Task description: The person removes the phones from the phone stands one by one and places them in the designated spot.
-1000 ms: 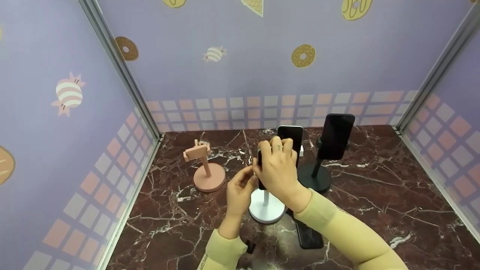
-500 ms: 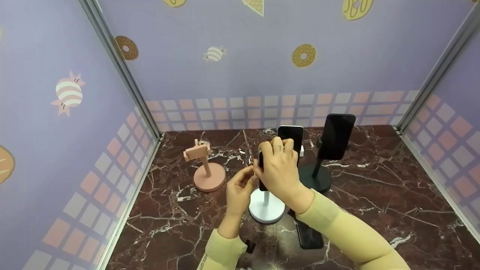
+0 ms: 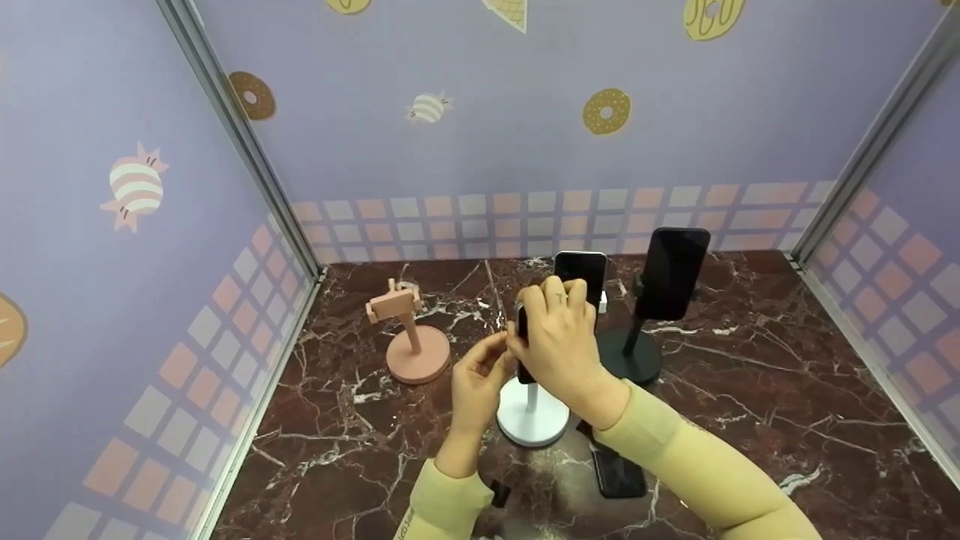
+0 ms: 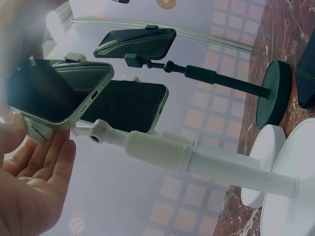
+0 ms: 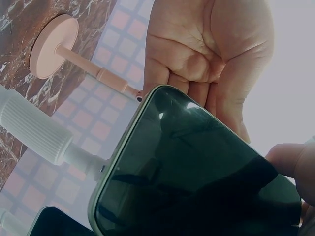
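A smartphone [image 4: 64, 93] with a dark screen sits in the white clamp [image 4: 39, 132] of a white phone stand [image 3: 532, 416]. My left hand [image 3: 474, 394] pinches that clamp at the phone's left edge, thumb on one side and fingers on the other. From above, my right hand [image 3: 559, 334] grips the same phone, covering most of it in the head view. The right wrist view shows the phone's screen [image 5: 192, 167] close up, with my right thumb [image 5: 288, 160] on its edge. The clamp's far side is hidden there.
Behind stands another white stand with a mounted phone [image 3: 583, 274]. A black stand [image 3: 631, 358] at the right carries a phone [image 3: 675, 274]. At the left is a pink stand [image 3: 418, 356]. One phone [image 3: 621, 474] lies on the marble-patterned table, near my right sleeve.
Both hands stay at the phone and clamp. My right hand and the phone have shifted down very slightly; the other stands have not moved.
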